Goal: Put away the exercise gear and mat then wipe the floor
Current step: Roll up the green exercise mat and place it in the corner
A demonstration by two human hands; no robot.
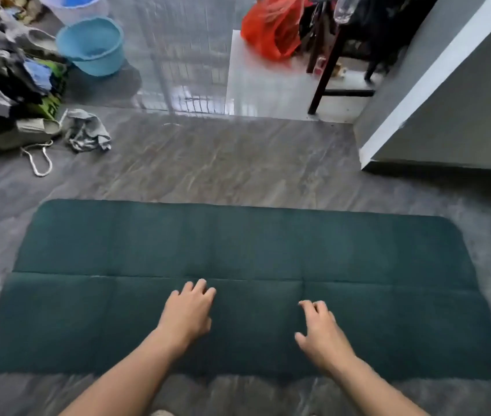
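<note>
A dark green mat [238,244] lies flat on the grey floor [208,163], with crease lines dividing it into panels. Both my hands hover over its near half. My left hand [188,312] is above the middle of the mat, its fingers loosely bent and holding nothing. My right hand [320,328] is a little to the right, fingers spread and slightly curled, also holding nothing. A crumpled grey cloth [88,132] lies on the floor beyond the mat's far left corner.
A pile of clothes and bags [4,79] fills the far left, with a blue bucket [92,45] beside it. A white cord loop [40,160] trails on the floor. An orange plastic bag [272,27], dark stool legs [325,70] and a grey wall corner [436,94] stand at the far right.
</note>
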